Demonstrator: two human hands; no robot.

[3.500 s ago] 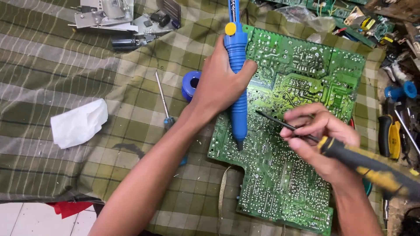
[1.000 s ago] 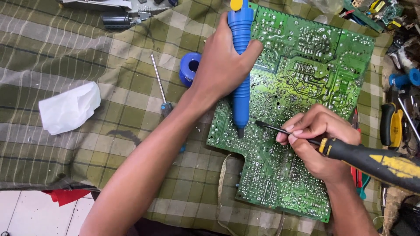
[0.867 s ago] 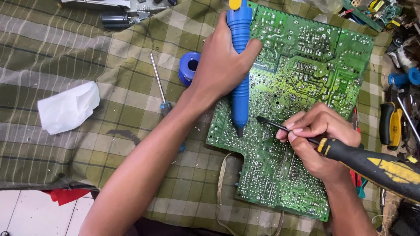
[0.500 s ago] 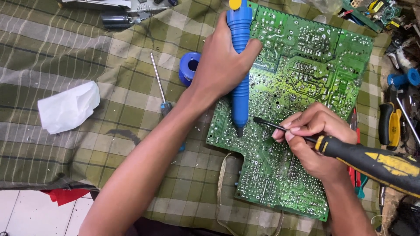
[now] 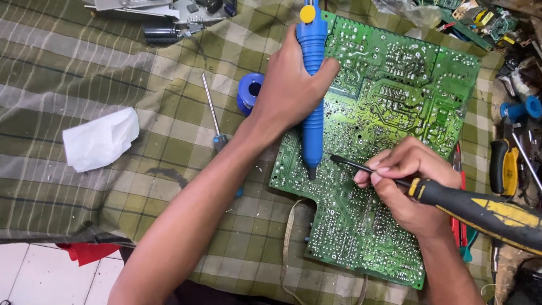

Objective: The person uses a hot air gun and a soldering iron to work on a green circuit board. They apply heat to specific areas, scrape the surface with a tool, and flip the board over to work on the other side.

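A large green circuit board (image 5: 395,101) lies solder side up on a green plaid cloth (image 5: 84,73). My left hand (image 5: 291,90) grips a blue desoldering pump (image 5: 311,101) held upright, its tip pressed on the board near the lower left edge. My right hand (image 5: 409,186) holds a black and yellow soldering iron (image 5: 480,209) like a pen, fingers on the metal shaft. The iron's dark tip (image 5: 334,159) touches the board just right of the pump's tip.
A blue solder spool (image 5: 249,90) and a screwdriver (image 5: 213,116) lie left of the board. A crumpled white tissue (image 5: 100,140) sits farther left. Tools and parts crowd the right edge (image 5: 508,164) and the top (image 5: 164,22). White floor tiles (image 5: 39,277) show at bottom left.
The iron's tip has shifted slightly left along the board, closer to the pump's tip. My left hand and the pump have stayed in place.
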